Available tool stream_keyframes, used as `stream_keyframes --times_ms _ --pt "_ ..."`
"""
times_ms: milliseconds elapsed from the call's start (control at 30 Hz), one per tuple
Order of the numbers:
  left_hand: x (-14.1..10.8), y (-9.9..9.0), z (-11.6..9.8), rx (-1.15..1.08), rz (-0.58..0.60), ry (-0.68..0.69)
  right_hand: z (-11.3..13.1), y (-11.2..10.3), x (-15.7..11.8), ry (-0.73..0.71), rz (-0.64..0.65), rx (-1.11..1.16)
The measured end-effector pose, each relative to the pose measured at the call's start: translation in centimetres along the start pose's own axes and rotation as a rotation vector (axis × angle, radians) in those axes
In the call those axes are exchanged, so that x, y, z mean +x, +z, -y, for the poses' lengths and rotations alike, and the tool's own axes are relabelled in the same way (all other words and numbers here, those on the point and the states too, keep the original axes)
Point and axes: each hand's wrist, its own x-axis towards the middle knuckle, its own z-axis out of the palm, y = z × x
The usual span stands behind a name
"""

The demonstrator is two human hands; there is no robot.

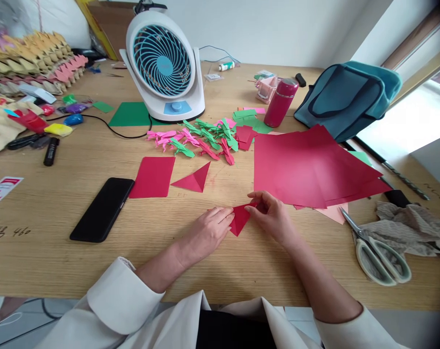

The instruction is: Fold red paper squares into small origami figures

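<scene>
A red piece of folded origami paper lies on the table in front of me, its lower point facing my body. My left hand rests over its left side, fingers together and pressed onto the paper, the thumb hidden. With thumb and fingertips, my right hand pinches its right corner. Just beyond sits a red folded triangle, and beside that a red square sheet stack. Farther back is a pile of folded pink, green and red paper pieces.
Large red sheets spread to the right, with scissors and a crumpled cloth nearer me. A black phone lies left. Behind stand a white fan, a red bottle and a teal bag.
</scene>
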Motion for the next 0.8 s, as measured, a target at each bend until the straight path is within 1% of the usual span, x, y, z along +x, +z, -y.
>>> stream_keyframes --times_ms 100,200,333,467,567,667,800 --pt "0.1 0.4 0.2 0.009 -0.004 -0.027 0.0 0.1 0.0 0.033 0.009 0.042" --pt "0.4 0.6 0.7 0.030 0.026 -0.033 -0.1 0.3 0.0 0.050 0.015 -0.015" --pt "0.7 0.1 1.4 0.030 0.064 -0.006 -0.1 0.5 -0.2 0.028 -0.005 -0.084" --pt "0.8 -0.6 1.6 0.060 0.085 0.023 0.0 0.6 -0.3 0.030 -0.016 -0.090" --pt "0.9 -0.8 1.6 0.103 0.108 0.061 0.0 0.8 -0.4 0.031 -0.046 -0.094" --pt "1.1 -0.8 1.6 0.150 0.119 0.090 0.0 1.0 -0.5 0.018 -0.084 -0.069" --pt "1.1 -1.0 1.6 0.177 0.124 0.095 0.4 1.1 -0.5 0.051 -0.069 -0.007"
